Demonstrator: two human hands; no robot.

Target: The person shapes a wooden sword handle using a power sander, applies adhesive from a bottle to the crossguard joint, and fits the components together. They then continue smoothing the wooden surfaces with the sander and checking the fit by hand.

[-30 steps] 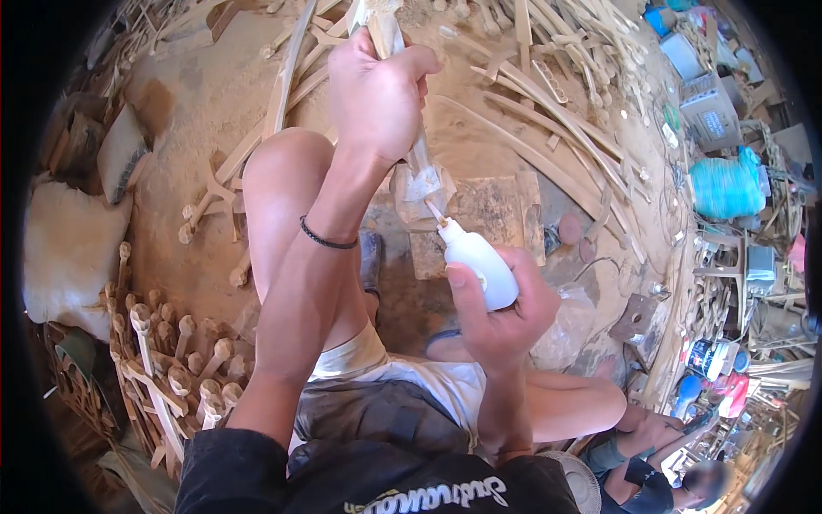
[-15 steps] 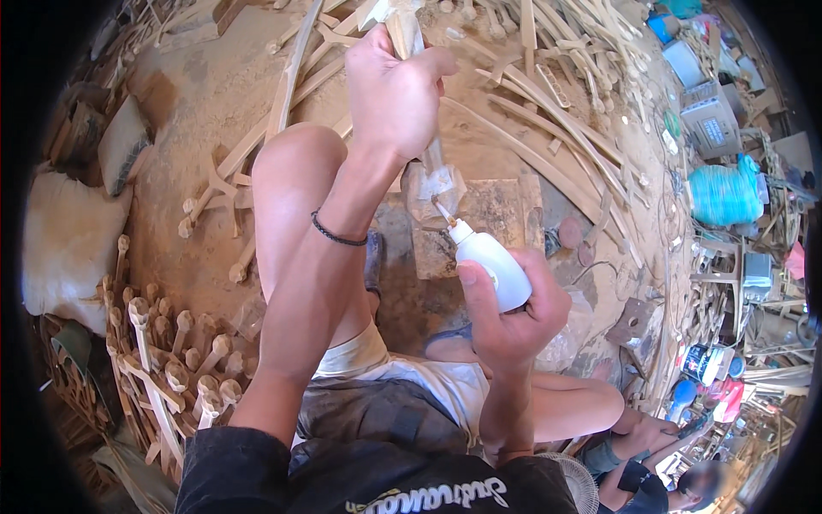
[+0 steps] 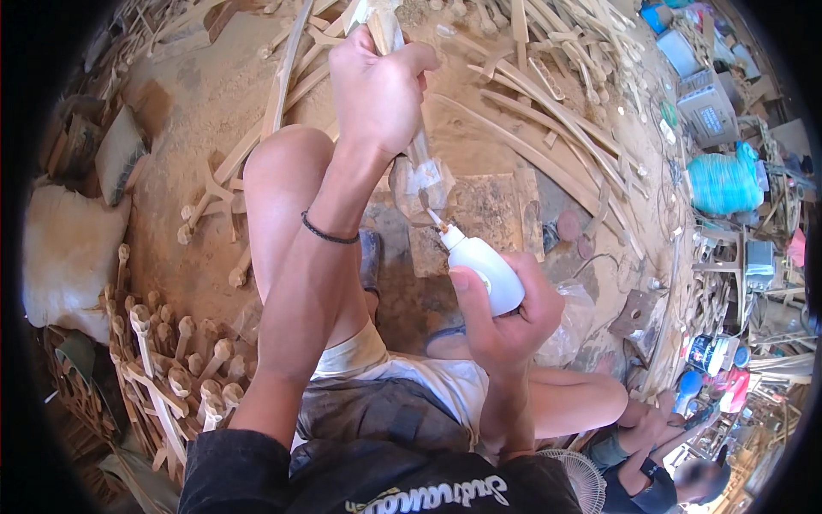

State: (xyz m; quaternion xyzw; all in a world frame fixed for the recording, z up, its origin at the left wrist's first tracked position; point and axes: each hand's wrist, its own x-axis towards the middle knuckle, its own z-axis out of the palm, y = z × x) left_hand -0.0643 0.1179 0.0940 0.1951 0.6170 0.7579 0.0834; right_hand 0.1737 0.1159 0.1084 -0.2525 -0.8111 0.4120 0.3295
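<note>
Bottle [image 3: 484, 270] lowered, right hand [image 3: 501, 313], one stick [image 3: 398, 51]

Glue bottle [image 3: 485, 267]: small white squeeze bottle with a pointed nozzle, near the middle, gripped in the right hand [image 3: 505, 313]; no label shows on it.
Teal sack [image 3: 724, 182]: bulging, turquoise, ribbed wrap, far right, upper half.
White sack [image 3: 70, 257]: large, pale, stuffed bag lying at the far left.
Blue and white tin [image 3: 700, 350]: round can, lower right edge; its print is too small to tell.
Screens and signs: none in view.
</note>
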